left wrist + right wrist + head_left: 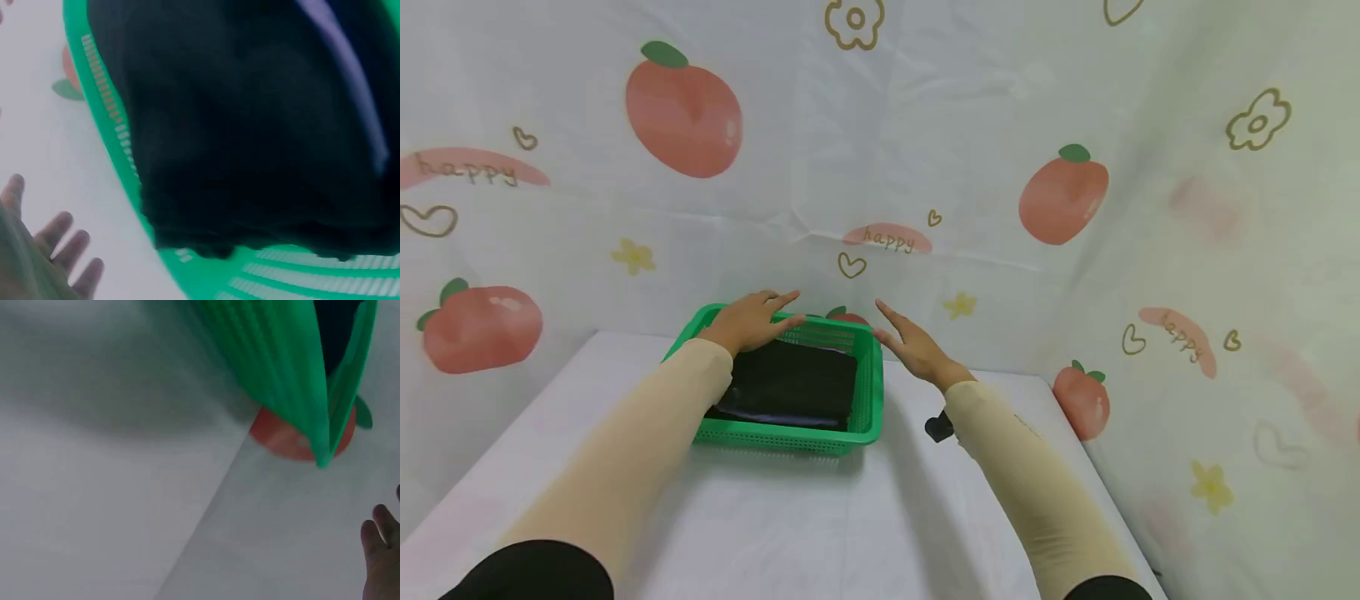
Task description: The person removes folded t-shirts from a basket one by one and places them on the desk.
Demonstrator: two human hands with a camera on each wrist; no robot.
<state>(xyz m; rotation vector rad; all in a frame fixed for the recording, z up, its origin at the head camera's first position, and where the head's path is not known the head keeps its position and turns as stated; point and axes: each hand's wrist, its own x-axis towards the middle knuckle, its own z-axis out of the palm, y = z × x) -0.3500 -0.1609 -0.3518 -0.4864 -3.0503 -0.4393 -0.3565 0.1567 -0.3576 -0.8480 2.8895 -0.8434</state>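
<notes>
A green plastic basket with slotted walls stands on the white-covered table, close to the back. Inside it lies dark folded cloth, which the left wrist view shows as a black bundle with a pale purple strip. My left hand is over the basket's back left part, fingers extended, holding nothing. Just right of the basket's back right corner, my right hand is raised with straight fingers, also holding nothing. Only some fingers of the right hand show in the right wrist view.
A white curtain printed with peaches, hearts and flowers hangs behind the table and along its right side. White cloth covers the tabletop. A small black piece shows beside the right sleeve.
</notes>
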